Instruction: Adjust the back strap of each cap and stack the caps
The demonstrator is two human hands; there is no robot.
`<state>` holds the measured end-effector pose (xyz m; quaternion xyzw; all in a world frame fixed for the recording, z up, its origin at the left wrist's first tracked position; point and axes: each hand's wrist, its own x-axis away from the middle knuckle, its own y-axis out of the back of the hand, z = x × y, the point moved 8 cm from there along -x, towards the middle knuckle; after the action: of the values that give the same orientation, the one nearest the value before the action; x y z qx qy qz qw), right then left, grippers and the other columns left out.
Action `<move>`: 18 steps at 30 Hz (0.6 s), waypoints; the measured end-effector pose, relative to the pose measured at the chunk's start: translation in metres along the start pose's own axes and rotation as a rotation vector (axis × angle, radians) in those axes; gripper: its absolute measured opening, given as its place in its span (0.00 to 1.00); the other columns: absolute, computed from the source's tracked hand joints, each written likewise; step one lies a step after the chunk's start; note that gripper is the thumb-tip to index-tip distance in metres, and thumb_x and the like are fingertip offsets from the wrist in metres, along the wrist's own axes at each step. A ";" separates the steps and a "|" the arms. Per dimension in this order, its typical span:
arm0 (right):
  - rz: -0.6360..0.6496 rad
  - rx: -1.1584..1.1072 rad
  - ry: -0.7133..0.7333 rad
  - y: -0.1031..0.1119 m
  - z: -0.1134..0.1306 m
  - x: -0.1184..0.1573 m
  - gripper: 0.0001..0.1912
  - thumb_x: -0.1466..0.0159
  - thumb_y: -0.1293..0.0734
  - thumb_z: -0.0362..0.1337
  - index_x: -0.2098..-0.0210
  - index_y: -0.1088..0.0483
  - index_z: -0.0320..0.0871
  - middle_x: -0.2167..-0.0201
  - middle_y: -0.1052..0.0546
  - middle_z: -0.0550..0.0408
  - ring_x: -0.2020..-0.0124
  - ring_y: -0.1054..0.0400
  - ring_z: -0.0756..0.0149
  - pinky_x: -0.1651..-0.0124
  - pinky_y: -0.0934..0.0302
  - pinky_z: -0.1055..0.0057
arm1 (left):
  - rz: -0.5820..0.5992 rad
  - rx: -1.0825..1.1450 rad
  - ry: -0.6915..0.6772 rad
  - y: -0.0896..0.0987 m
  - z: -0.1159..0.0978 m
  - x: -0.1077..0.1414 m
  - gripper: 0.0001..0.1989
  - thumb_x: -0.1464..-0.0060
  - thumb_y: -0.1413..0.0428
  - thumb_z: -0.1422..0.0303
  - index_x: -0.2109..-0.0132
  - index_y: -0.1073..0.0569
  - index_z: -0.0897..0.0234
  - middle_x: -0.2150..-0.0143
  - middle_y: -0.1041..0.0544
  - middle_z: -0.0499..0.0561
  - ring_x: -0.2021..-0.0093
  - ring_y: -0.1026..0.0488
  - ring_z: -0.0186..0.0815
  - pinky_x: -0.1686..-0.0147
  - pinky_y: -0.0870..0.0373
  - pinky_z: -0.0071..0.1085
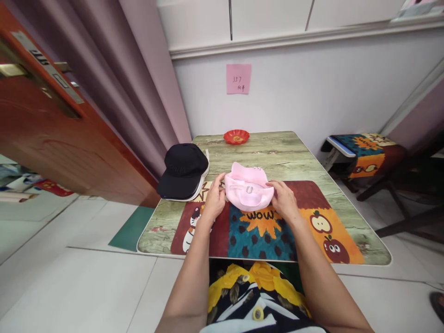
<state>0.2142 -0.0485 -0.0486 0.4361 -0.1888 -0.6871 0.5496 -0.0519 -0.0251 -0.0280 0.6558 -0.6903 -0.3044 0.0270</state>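
A pink cap (249, 189) is between my hands over the colourful mat (263, 236), its back strap and small buckle facing me. My left hand (217, 196) grips the cap's left edge, and my right hand (282, 198) has its fingers closed on the right edge. To the left, a black cap (183, 166) rests on top of a white one (200, 188), of which only the rim shows, at the table's left side.
Near the wall, a red fluted dish (236, 137) sits on the wood-patterned table (277, 150). A pink note (238, 79) is on the wall. A stool with a patterned cloth (367, 150) stands at the right, a reddish-brown door (69, 125) at the left.
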 end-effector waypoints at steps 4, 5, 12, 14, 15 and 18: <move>-0.011 0.004 0.002 0.000 0.000 0.001 0.24 0.39 0.40 0.27 0.46 0.27 0.47 0.43 0.26 0.47 0.43 0.31 0.55 0.40 0.39 0.53 | 0.037 -0.008 -0.035 -0.005 -0.011 -0.007 0.27 0.45 0.51 0.77 0.38 0.33 0.61 0.41 0.27 0.58 0.54 0.26 0.35 0.48 0.30 0.34; -0.014 -0.004 -0.001 0.001 0.001 0.001 0.22 0.40 0.39 0.28 0.49 0.26 0.47 0.44 0.25 0.47 0.43 0.30 0.54 0.39 0.39 0.52 | 0.053 -0.035 -0.041 -0.005 -0.014 -0.009 0.24 0.46 0.51 0.77 0.43 0.29 0.61 0.44 0.26 0.57 0.53 0.26 0.37 0.48 0.30 0.35; -0.093 -0.370 0.029 0.034 0.024 -0.002 0.11 0.43 0.32 0.34 0.60 0.24 0.45 0.45 0.24 0.47 0.45 0.28 0.53 0.40 0.38 0.54 | -0.014 0.042 -0.076 0.020 -0.042 -0.008 0.03 0.46 0.42 0.70 0.62 0.27 0.62 0.42 0.27 0.57 0.39 0.31 0.44 0.38 0.38 0.40; -0.123 -0.557 0.039 0.047 0.036 -0.004 0.13 0.43 0.30 0.36 0.57 0.24 0.45 0.47 0.22 0.48 0.45 0.28 0.55 0.41 0.37 0.57 | -0.059 0.218 -0.057 0.033 -0.052 -0.006 0.07 0.45 0.39 0.66 0.61 0.27 0.62 0.46 0.24 0.56 0.44 0.28 0.42 0.43 0.33 0.38; -0.132 -0.656 0.020 0.051 0.040 -0.005 0.13 0.42 0.29 0.38 0.57 0.24 0.45 0.50 0.21 0.50 0.47 0.27 0.56 0.43 0.35 0.59 | -0.086 0.312 -0.039 0.040 -0.056 -0.005 0.09 0.46 0.38 0.64 0.60 0.27 0.62 0.50 0.22 0.54 0.48 0.25 0.41 0.47 0.31 0.36; -0.132 -0.963 -0.102 0.056 0.047 -0.005 0.12 0.43 0.26 0.40 0.60 0.25 0.46 0.63 0.20 0.56 0.61 0.25 0.62 0.55 0.30 0.67 | -0.159 0.582 0.025 0.053 -0.067 -0.003 0.13 0.49 0.34 0.62 0.61 0.27 0.62 0.64 0.21 0.48 0.64 0.24 0.34 0.61 0.28 0.28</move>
<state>0.2095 -0.0726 0.0202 0.1093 0.1519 -0.7502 0.6342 -0.0691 -0.0508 0.0517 0.6915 -0.6947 -0.0868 -0.1778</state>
